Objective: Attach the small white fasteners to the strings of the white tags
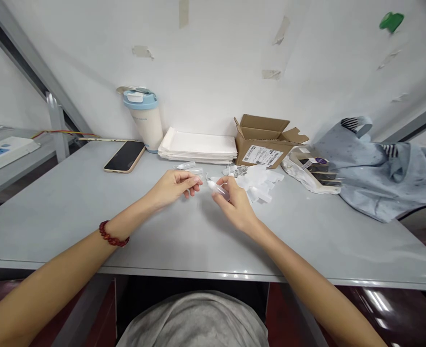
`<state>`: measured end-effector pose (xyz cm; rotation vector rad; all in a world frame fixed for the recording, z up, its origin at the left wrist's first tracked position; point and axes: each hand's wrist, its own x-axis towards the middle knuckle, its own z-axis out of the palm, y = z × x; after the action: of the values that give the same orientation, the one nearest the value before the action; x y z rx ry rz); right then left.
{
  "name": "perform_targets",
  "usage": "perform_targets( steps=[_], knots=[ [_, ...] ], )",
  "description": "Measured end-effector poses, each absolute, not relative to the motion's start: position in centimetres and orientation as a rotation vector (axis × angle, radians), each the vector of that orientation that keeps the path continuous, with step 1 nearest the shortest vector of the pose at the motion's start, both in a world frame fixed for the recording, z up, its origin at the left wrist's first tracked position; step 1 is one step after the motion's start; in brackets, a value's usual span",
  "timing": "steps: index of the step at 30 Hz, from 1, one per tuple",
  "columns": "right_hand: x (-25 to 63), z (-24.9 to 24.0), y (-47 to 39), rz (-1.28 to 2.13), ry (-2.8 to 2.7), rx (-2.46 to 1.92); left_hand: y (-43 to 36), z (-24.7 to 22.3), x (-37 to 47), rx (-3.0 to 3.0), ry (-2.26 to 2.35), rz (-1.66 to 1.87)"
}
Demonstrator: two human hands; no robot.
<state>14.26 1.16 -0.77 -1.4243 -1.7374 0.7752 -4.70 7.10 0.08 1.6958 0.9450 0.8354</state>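
Observation:
Between the fingers and thumb of my right hand [236, 202] is a small translucent dropper bottle [220, 191], tilted, with its white tip pointing left. My left hand [178, 187] faces it a short gap away, thumb and forefinger pinched together. Whatever sits in that pinch is too small to make out. Just behind the left hand lie a couple of similar small bottles [186, 165]. Beyond the right hand is a loose pile of white and translucent bottles [259, 180], with small clear pieces beside it.
A stack of white envelopes or paper [201, 144] lies against the wall, between a blue-lidded cup [147, 125] and an open cardboard box [258, 149]. A phone [125, 156] lies at left. To the right are a packet of dark items [319, 173] and a light-blue cloth [372, 168].

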Motion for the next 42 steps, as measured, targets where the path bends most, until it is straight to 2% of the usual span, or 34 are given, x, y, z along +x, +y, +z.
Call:
perform_targets(
  steps=[16, 29, 42],
  knots=[
    [14.25, -0.53, 1.02, 0.782, -1.722, -1.392, 6.83, 0.15, -4.61, 1.546, 0.881, 0.938],
    [14.18, -0.24, 0.70, 0.768, -1.736, -1.352, 6.82, 0.45, -4.70, 1.753, 0.771, 0.781],
    [14.15, -0.24, 0.64, 0.752, -1.754, -1.336, 6.63, 0.47, -4.58, 1.786, 0.748, 0.785]
  ],
)
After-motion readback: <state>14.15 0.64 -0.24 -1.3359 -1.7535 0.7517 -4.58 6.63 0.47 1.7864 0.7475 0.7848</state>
